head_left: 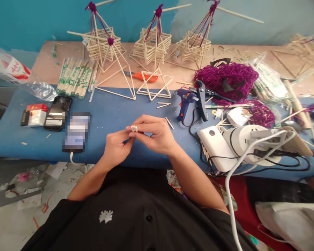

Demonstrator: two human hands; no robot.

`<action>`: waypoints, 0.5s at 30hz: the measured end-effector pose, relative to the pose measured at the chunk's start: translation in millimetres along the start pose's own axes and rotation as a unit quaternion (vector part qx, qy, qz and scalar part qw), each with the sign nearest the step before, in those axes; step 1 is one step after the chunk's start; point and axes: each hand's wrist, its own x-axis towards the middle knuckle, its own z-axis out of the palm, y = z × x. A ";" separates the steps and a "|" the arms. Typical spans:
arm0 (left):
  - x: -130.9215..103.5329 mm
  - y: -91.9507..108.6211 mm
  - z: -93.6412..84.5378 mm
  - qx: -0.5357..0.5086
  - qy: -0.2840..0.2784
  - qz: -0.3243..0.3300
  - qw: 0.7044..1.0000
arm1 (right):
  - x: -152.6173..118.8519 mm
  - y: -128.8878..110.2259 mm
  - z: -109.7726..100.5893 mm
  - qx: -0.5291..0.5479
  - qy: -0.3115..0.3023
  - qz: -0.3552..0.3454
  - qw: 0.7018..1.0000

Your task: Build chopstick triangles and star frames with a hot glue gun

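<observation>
The short sticks [134, 128] are in a small bundle held up above the front of the blue mat [99, 104], their pale cut ends facing the camera. The right hand [157, 133] pinches them between thumb and forefinger; the left hand [118, 148] is drawn narrow, its fingertips meeting the bundle, though whether it truly grips cannot be told.

These sticks look unattached to anything, so the work on them seems at an early point. Beyond the hands, a flat stick frame [157, 94] and a tent-shaped frame [116, 93] with a purple knot appear only partly built, having no stacked walls. Farther back, three stacked frames [155, 48] tied with purple yarn [227, 82] look largely done. The wrapped sticks [75, 76] seem unused, and the glue gun [185, 101] and cutter [202, 101] lie out of hand.

The bundle's length is hidden behind the right hand's fingers, so whether its sticks are glued cannot be told. Another frame [303, 52] at the right edge is blurred and cut off, the bottle [18, 71] is cropped at the left, and the phone [77, 132] screen is pixelated.
</observation>
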 end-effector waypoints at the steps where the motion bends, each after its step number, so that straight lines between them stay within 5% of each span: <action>1: -0.4 -0.5 2.9 0.000 -0.007 -0.001 1.000 | -2.3 1.4 1.5 -0.006 0.006 -0.007 1.000; 6: -17.5 -1.5 -10.4 0.064 0.019 -0.012 0.998 | -9.7 11.7 2.6 -0.030 0.023 0.031 0.999; 11: -57.6 -30.6 -73.2 0.200 0.238 0.075 0.947 | -18.2 9.9 3.8 -0.034 0.069 0.061 0.995; 13: -75.1 -50.6 -99.3 0.209 0.286 0.038 0.934 | -21.4 8.8 4.2 -0.030 0.086 0.062 0.994; 15: -90.2 -67.9 -119.2 0.217 0.262 -0.067 0.938 | -23.6 8.7 4.4 -0.031 0.092 0.068 0.993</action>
